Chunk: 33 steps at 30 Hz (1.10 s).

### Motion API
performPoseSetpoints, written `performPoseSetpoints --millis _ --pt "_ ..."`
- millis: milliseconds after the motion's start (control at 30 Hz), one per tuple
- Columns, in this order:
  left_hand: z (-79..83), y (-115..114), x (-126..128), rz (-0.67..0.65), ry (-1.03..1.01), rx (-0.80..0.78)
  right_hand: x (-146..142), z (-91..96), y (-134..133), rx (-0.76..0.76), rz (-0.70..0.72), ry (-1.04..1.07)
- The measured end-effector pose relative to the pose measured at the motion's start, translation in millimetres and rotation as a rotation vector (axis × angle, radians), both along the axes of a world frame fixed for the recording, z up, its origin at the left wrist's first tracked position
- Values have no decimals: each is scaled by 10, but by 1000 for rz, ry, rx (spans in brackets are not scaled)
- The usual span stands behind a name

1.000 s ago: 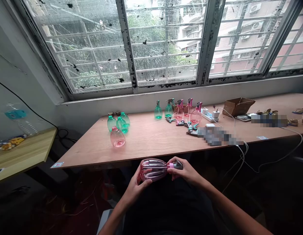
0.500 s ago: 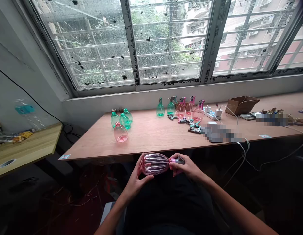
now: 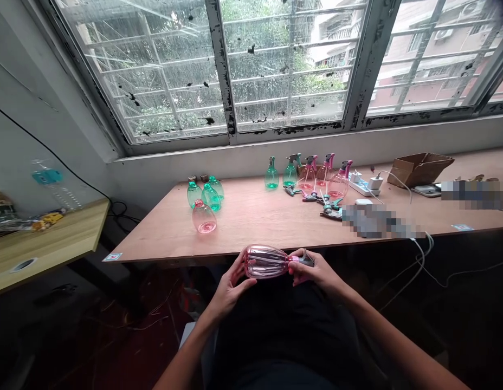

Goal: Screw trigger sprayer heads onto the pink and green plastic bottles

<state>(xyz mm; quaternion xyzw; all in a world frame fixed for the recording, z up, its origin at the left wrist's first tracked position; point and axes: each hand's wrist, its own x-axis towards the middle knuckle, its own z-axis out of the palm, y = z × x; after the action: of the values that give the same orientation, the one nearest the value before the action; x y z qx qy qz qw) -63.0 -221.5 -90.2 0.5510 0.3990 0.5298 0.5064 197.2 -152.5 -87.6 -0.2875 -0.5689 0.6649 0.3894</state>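
Observation:
A clear pink spray bottle lies sideways between my hands, just off the table's front edge and above my lap. My left hand is closed round its base end, thumb below and fingers behind. At the other end, my right hand grips the dark-and-pink spray head by the bottle's neck; part of the head is hidden by the fingers. On the table, a pink bottle without a head stands in front of several headless green bottles.
Bottles with spray heads, green and pink, stand along the wall. Loose spray heads lie before them. Farther right are a power strip, cables and an open cardboard box. A second table stands at left.
My view has shifted a little, so the table and bottles sit differently in the picture. Both hands still hold the pink spray bottle, with nearly the same grip.

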Motion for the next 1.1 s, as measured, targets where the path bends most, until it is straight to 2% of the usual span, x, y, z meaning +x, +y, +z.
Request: performPoseSetpoints --millis 167,300,467,667,900,1100 --pt "34 47 -3 37 -80 32 -19 17 -3 52 -15 -10" --pt "69 42 -26 -3 -2 82 -12 39 -34 -5 -14 18" --pt "90 -48 -20 -23 118 94 11 62 -91 -49 -17 61" --pt "80 -147 15 -17 28 77 25 98 -210 31 -19 28" --pt "144 -302 59 22 141 107 42 110 -280 -66 -10 55" --pt "117 -303 75 17 33 50 35 88 -310 48 -15 17"
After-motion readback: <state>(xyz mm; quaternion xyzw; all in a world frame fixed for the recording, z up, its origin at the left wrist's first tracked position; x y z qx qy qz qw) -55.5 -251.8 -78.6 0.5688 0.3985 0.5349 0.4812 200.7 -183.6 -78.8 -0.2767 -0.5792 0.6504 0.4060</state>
